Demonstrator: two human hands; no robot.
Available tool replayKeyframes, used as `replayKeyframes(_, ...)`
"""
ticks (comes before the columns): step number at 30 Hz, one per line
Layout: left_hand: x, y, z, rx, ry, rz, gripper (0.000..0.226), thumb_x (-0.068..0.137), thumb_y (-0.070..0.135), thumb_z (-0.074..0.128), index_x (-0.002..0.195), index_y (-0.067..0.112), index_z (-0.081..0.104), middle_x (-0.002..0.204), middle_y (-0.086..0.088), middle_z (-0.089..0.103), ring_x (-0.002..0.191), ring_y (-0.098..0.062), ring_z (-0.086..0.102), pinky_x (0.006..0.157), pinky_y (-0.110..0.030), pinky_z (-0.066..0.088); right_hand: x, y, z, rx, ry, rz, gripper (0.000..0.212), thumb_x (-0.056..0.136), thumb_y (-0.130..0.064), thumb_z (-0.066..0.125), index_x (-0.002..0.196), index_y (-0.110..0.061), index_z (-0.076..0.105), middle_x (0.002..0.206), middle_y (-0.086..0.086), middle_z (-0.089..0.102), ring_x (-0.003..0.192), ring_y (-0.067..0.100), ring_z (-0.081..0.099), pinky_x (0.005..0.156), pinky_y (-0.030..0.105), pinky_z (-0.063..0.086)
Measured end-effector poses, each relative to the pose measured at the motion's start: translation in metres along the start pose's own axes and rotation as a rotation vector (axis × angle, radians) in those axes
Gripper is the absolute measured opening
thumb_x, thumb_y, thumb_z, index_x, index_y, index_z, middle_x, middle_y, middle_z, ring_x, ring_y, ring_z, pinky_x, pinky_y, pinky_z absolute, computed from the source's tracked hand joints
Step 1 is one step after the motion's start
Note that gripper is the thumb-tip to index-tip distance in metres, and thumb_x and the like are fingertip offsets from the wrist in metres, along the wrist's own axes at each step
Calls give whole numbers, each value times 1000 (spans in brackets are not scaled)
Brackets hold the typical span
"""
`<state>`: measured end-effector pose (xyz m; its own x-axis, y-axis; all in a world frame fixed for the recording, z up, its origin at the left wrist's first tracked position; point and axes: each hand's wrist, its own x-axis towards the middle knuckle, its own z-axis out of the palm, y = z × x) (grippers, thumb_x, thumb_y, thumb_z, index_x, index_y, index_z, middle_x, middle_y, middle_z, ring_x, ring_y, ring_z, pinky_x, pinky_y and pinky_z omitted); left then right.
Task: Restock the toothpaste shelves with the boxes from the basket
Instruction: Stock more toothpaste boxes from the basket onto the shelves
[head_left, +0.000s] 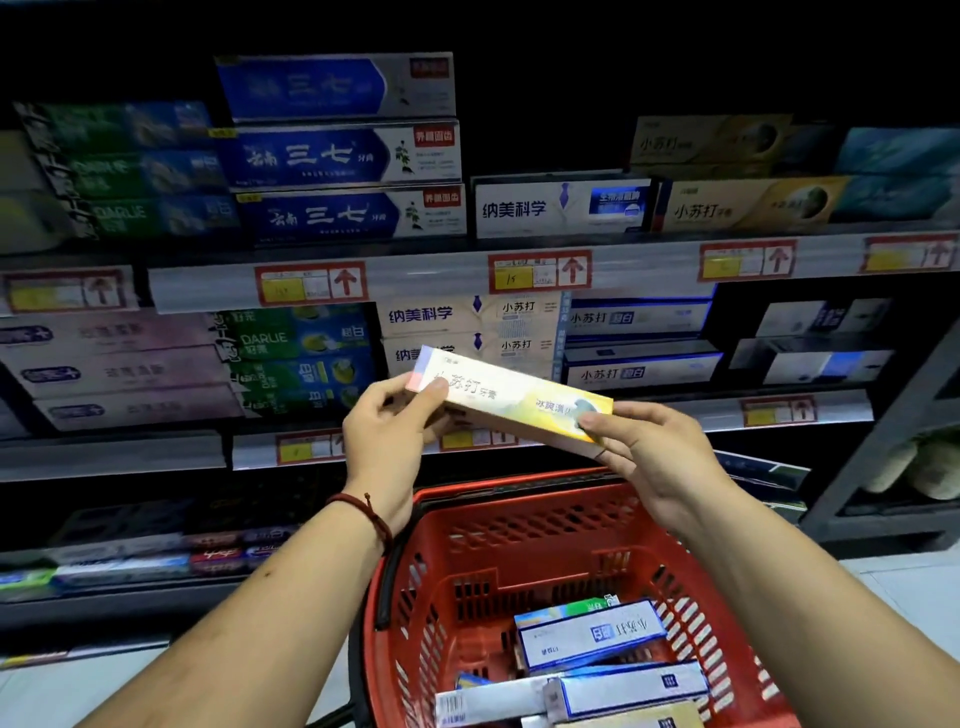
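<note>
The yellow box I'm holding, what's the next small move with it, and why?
Probably lift the yellow box up and to the right, toward the matching yellow boxes on the upper shelf. Left hand and right hand each grip an end of it above the red basket, and its colour and print look the same as that stack's.

Dim light, a pale tiled floor (901, 597) and a grey side rack (878, 519) at right.
</note>
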<state>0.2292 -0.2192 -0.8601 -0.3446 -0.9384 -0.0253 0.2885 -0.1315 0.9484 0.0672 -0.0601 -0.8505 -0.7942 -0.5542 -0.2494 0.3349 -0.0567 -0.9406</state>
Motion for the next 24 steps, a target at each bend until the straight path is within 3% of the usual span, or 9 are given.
replayKeyframes(4,-1,-4,4,273,48,93,14,87,21,80,98,25,74,92,4,78,90,-9,73,91,-38,59,0,3,1,72,131,-9,16,80,4,79,89,3,66,102,25,73,95,30,74,83,33,59)
replayKeyframes(6,-3,-1,6,371,53,144,16,85,28,81,100,29,77,99,4,77,94,-9,72,94,-38,57,1,2,1,77,164,-50,12,81,6,77,85,1,66,99,24,73,89,27,74,76,29,59)
replayKeyframes(8,-5,3,6,461,53,195,23,84,33,82,107,30,79,107,4,72,96,-8,69,97,-37,55,6,3,-1,38,194,-111,11,81,4,77,83,-2,69,96,21,75,88,29,74,82,35,60)
replayKeyframes(11,-11,11,4,575,30,250,33,85,32,80,118,27,77,106,11,71,100,-6,67,100,-38,54,10,0,-7,-77,193,-212,14,79,-2,76,85,-14,78,89,5,79,94,26,74,91,39,58)
replayKeyframes(14,-20,20,5,631,-22,290,39,88,28,77,126,29,72,106,15,73,102,-6,69,99,-38,56,5,-11,-8,-140,170,-289,19,83,-4,72,91,-19,79,87,-5,79,83,9,70,79,26,53)
replayKeyframes(17,-26,29,15,618,-47,321,43,90,14,72,131,28,70,109,15,74,96,5,69,98,-30,55,0,-23,-8,-160,152,-359,25,86,-3,69,96,-25,78,87,-14,77,77,-8,68,77,19,52)
replayKeyframes(20,-30,40,30,604,-89,350,48,90,9,70,135,26,67,115,12,72,93,10,68,95,-22,55,0,-41,-13,-167,165,-398,24,89,-7,67,100,-26,76,91,-13,76,80,-4,67,75,18,50)
replayKeyframes(24,-28,55,62,599,-140,393,53,87,4,72,136,25,66,119,8,72,100,1,70,96,-27,57,13,-74,-26,-264,214,-486,24,86,-17,67,106,-26,77,102,-9,75,95,7,68,82,29,53)
